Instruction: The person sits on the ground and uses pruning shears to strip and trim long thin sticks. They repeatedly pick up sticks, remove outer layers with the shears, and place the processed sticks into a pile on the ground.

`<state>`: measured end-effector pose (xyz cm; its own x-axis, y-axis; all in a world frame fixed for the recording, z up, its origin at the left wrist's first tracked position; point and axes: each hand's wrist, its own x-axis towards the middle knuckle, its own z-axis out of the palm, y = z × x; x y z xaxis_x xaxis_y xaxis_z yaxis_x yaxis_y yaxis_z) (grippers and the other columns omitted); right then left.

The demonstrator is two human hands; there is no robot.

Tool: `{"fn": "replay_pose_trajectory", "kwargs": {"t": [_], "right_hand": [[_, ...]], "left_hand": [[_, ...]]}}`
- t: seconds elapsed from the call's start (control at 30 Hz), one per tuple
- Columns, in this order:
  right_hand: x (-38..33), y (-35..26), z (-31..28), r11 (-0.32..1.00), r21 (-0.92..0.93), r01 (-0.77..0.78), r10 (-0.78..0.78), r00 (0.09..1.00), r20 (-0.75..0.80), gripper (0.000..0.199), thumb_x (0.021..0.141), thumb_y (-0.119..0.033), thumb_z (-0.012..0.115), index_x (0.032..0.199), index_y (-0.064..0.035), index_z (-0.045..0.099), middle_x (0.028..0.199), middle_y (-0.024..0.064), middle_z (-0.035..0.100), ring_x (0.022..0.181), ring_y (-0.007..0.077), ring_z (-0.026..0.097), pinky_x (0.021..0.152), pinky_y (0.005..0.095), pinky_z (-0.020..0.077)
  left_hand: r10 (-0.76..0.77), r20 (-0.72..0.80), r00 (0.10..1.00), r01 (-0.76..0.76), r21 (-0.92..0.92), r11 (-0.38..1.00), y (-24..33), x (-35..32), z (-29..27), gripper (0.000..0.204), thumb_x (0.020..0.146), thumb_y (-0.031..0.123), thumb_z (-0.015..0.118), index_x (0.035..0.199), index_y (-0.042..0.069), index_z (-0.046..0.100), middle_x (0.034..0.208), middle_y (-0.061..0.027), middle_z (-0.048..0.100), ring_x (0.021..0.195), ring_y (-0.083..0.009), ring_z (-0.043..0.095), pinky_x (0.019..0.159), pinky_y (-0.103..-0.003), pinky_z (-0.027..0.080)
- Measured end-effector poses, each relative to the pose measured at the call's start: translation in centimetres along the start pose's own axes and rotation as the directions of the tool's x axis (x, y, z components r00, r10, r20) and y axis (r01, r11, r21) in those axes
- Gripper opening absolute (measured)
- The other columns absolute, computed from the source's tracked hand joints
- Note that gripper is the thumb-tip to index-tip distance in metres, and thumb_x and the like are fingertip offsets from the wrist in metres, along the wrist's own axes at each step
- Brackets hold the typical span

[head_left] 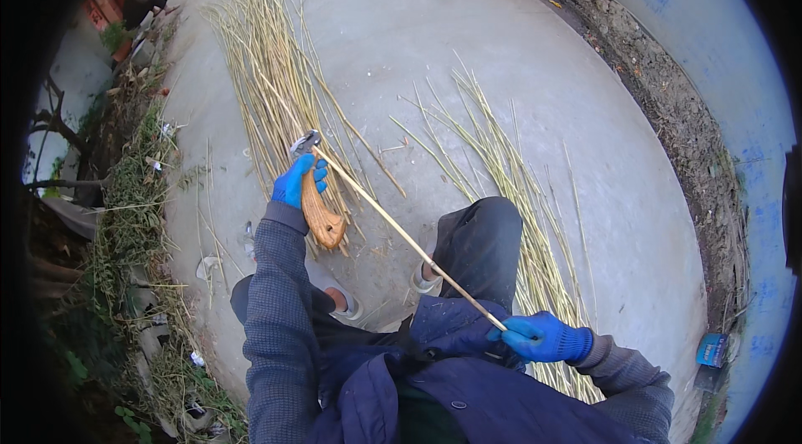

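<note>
A: Where is the stalk?

B: 1 thin pale stalk (393,223) runs from frame centre down to lower right. The right hand (541,337) pinches its near end with closed fingers; the left hand (297,181) is wrapped around a wooden-handled knife (319,212), blade against the stalk's far part.

A: Advice?

B: I'd judge it best to keep the stalk taut and the blade at a shallow angle.

A: Counts?

B: 2 blue-gloved hands, 1 knife, 2 heaps of stalks: 1 bundle (267,85) upper left, 1 spread (510,185) right of centre, on concrete (401,18).
</note>
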<state>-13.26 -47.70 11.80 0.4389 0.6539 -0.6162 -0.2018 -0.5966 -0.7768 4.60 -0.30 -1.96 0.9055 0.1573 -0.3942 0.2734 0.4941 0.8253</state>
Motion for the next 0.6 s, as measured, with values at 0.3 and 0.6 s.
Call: {"fn": "replay_pose_trajectory", "kwargs": {"t": [0.3, 0.6], "right_hand": [[10.2, -2.9, -3.7, 0.987, 0.156, 0.030, 0.013, 0.963, -0.267, 0.033, 0.100, -0.032, 0.051, 0.121, -0.0069, 0.057, 0.078, 0.0049, 0.066, 0.064, 0.0108, 0.063, 0.059, 0.0271, 0.0534], [10.8, -1.7, -3.4, 0.970, -0.192, 0.150, -0.228, 0.833, -0.505, 0.027, 0.099, -0.029, 0.050, 0.100, -0.0046, 0.061, 0.072, 0.0065, 0.060, 0.060, 0.0138, 0.063, 0.057, 0.0301, 0.0517]], "left_hand": [[-0.126, 0.087, 0.988, 0.113, 0.140, 0.984, -6.6, -6.5, 12.3, 0.045, 0.089, 0.029, 0.069, 0.117, -0.005, 0.060, 0.105, -0.0161, 0.068, 0.083, -0.0239, 0.068, 0.065, -0.033, 0.059], [-0.214, 0.219, 0.952, 0.166, 0.218, 0.962, -5.7, -6.8, 14.0, 0.048, 0.087, 0.031, 0.069, 0.119, -0.005, 0.060, 0.109, -0.0156, 0.068, 0.083, -0.0240, 0.068, 0.065, -0.031, 0.058]]}}
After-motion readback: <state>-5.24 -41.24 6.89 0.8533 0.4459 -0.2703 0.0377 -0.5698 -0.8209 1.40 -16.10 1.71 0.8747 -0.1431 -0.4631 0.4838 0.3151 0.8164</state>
